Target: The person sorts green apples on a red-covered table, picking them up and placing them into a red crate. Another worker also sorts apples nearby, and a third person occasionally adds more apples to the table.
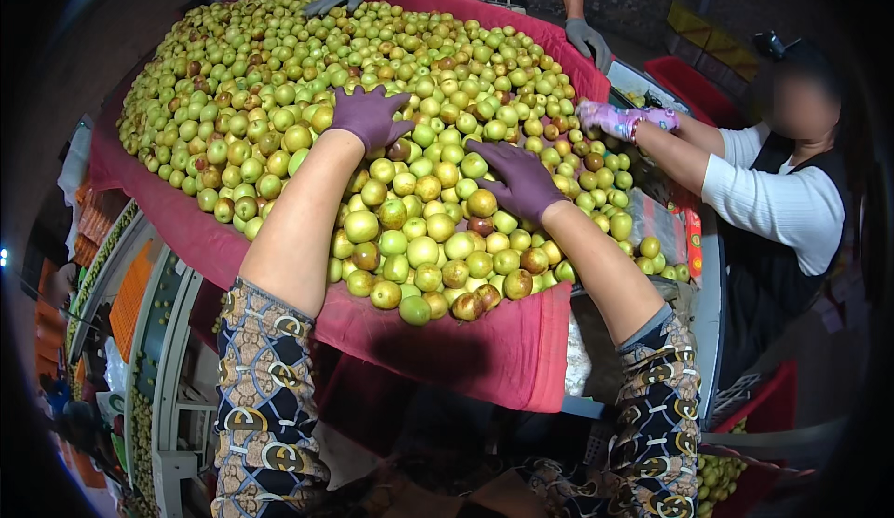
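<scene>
A broad heap of green-yellow jujubes (424, 250), some with brown patches, covers a red cloth (484, 355) in front of me. My left hand (371, 117), in a purple glove, rests on the middle of the heap with its fingers spread. Closer to me and to the right, my right hand (518, 179), gloved alike, lies across the fruit, its fingers stretched toward the left and apart. Neither hand grips a jujube that I can see; the fruit under the palms is hidden.
At the right, a co-worker's patterned glove (622, 120) touches the heap's edge. Across from me another person's grey gloves (589, 43) rest at the cloth's far rim. A conveyor frame (168, 397) stands at the left. A red crate (694, 89) sits at the back right.
</scene>
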Action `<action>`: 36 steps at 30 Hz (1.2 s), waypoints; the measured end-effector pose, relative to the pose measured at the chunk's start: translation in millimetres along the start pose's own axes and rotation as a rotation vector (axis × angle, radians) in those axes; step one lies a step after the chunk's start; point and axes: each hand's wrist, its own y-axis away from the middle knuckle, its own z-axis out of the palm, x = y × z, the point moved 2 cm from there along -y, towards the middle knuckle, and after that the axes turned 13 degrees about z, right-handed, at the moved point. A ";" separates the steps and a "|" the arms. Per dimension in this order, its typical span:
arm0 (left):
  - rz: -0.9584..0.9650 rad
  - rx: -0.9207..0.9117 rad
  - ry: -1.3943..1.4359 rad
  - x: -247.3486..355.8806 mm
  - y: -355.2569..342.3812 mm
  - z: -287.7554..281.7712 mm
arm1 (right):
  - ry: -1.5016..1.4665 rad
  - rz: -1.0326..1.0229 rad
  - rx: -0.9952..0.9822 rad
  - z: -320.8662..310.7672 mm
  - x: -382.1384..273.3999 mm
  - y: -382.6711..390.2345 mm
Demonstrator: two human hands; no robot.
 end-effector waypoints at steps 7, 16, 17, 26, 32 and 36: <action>0.003 0.038 -0.014 0.7 -1.4 5.5 | 0.195 0.097 -0.107 14.5 -1.1 -32.1; 0.025 0.057 -0.031 -0.2 0.6 5.7 | 0.230 0.405 -0.164 25.2 29.6 -78.6; 0.027 0.062 -0.032 -0.6 1.4 6.3 | 0.256 0.450 -0.143 24.6 35.9 -80.0; 0.022 0.032 -0.013 -1.5 3.4 4.3 | 0.297 0.758 -0.356 -5.2 73.0 -63.2; 0.007 0.021 -0.021 2.8 -0.3 4.0 | 0.286 0.700 -0.278 -18.5 81.3 -18.0; 0.026 0.016 -0.019 4.5 -3.3 1.5 | 0.291 0.617 -0.260 -21.0 71.0 1.5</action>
